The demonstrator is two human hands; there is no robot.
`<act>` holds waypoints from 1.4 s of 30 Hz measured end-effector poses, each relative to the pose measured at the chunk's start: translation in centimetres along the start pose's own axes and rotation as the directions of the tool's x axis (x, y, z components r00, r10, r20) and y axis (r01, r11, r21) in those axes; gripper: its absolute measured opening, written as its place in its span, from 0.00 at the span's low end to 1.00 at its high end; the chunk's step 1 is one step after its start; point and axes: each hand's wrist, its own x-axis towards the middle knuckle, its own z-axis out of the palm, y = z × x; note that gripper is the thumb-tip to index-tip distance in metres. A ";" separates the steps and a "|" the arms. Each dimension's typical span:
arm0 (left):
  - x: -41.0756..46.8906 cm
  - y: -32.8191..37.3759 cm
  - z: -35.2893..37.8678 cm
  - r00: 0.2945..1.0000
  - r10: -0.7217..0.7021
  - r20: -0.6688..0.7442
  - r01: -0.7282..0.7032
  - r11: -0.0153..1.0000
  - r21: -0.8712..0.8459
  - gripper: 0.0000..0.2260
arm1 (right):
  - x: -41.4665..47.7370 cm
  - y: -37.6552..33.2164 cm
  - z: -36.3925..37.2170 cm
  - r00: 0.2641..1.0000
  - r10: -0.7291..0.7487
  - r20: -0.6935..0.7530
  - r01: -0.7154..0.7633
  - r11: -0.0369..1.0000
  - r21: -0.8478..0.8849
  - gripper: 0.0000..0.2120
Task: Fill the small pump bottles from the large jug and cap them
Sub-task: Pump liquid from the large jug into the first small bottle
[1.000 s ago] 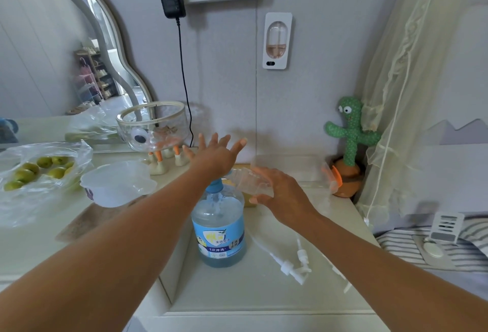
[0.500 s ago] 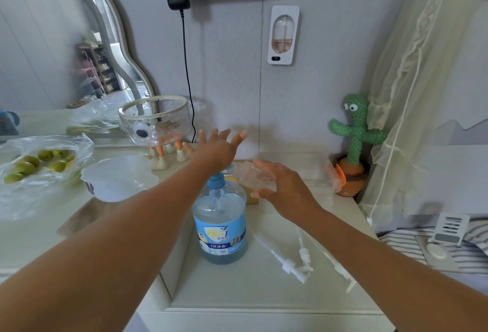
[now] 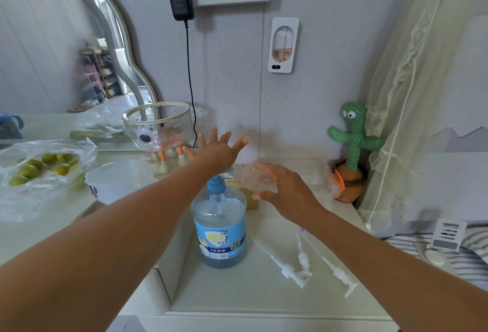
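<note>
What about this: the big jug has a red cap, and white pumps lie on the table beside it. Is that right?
Not quite. The head view shows the jug has a blue cap, not red. The white pumps do lie on the table beside it.

From where I stand, only the person's arms and hands are in sight. The left forearm (image 3: 118,226) and the right forearm (image 3: 383,252) are bare along their whole visible length, both lean and smooth. The left hand (image 3: 216,152) and right hand (image 3: 285,189) are bare too, with long, slim fingers. The nails are too small to make out.
</note>
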 end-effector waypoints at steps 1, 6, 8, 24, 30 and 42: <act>0.7 -0.3 0.4 1.000 0.022 0.008 -0.023 0.999 0.032 0.49 | 0.1 0.0 0.1 1.000 0.003 -0.001 -0.003 1.000 0.003 0.27; 0.4 -0.2 1.3 1.000 0.029 0.013 -0.029 0.998 0.046 0.50 | 0.0 0.6 0.5 0.999 0.047 0.016 -0.047 0.999 0.017 0.29; -0.5 0.3 1.2 1.000 0.014 -0.005 -0.014 0.999 0.030 0.43 | -0.5 0.6 0.8 0.998 0.059 0.019 -0.060 0.997 0.038 0.31; -1.0 0.3 0.3 0.998 -0.069 -0.011 0.069 0.998 -0.010 0.42 | -0.3 0.0 0.5 0.999 0.033 -0.009 -0.033 0.999 0.037 0.29; -1.5 0.6 0.3 0.999 -0.038 -0.035 0.038 0.999 0.006 0.36 | -1.1 -0.3 0.3 0.998 0.060 0.013 -0.061 0.998 0.033 0.30; -0.3 0.0 0.3 1.000 -0.020 -0.024 0.021 0.999 0.041 0.46 | -0.3 -0.6 0.0 0.999 0.033 0.006 -0.033 0.999 0.018 0.28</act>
